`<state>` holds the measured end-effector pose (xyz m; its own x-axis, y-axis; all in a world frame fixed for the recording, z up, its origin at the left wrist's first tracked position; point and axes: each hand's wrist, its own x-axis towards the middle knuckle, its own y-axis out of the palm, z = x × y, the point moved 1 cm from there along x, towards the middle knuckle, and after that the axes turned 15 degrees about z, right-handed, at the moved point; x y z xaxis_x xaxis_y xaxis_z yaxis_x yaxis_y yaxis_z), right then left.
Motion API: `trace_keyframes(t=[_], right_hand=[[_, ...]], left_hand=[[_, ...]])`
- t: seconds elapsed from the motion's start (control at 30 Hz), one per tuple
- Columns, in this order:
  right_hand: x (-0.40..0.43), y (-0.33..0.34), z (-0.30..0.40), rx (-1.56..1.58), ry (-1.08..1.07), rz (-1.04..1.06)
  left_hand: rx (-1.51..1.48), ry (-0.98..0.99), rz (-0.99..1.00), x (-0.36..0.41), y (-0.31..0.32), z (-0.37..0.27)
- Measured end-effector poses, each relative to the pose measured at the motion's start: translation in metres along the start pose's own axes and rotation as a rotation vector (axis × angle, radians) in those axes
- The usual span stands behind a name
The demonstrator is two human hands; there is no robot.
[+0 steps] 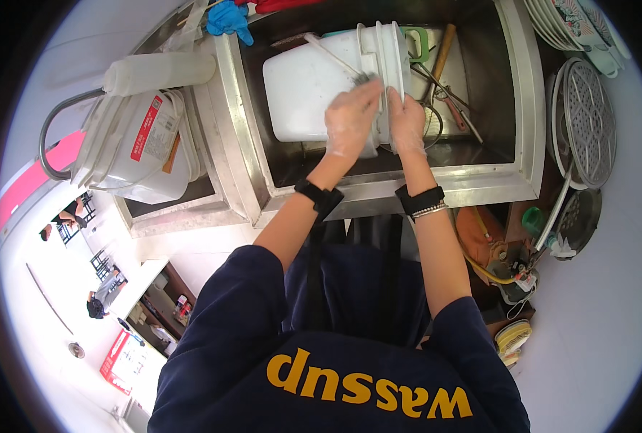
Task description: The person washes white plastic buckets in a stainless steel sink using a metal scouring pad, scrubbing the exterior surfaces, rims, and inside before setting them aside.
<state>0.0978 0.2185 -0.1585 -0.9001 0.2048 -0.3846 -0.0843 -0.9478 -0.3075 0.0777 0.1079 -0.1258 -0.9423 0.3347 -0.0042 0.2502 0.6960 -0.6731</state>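
A white plastic bucket [315, 86] lies on its side across a stainless steel sink basin [488, 146], its ribbed rim to the right. My left hand [351, 119], in a clear plastic glove, presses a blurred grey scouring pad [365, 79] against the bucket's side near the rim. Mostly covered by the fingers, the pad shows only at its edge. Also gloved, my right hand [407, 123] grips the bucket's rim, thumb side up. The bucket's white carrying handle [332, 54] lies over its upper side.
Right of the bucket, the basin holds a wooden-handled tool [444, 51], a wire strainer [434, 127] and a green handle [421, 46]. A labelled white bucket [153, 140] and a translucent container [158, 73] stand left. Perforated metal discs [589, 122] and stacked plates [553, 24] flank the right.
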Motion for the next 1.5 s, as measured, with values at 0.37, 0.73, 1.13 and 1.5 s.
trace_keyframes(t=[0.37,0.73,1.13,1.5], right_hand=[[0.006,0.004,0.003,-0.042,0.047,0.027],[0.007,0.004,-0.004,-0.029,0.051,0.018],[0.005,0.006,-0.005,0.048,0.026,0.008],[0.004,0.005,-0.007,0.014,0.064,0.015]], left_hand=[[-0.206,-0.093,-0.204,0.044,-0.023,0.028],[-0.198,-0.158,-0.009,-0.018,-0.018,-0.024],[-0.427,-0.349,-0.045,-0.007,-0.035,-0.003],[-0.614,-0.590,0.045,0.036,-0.014,0.008]])
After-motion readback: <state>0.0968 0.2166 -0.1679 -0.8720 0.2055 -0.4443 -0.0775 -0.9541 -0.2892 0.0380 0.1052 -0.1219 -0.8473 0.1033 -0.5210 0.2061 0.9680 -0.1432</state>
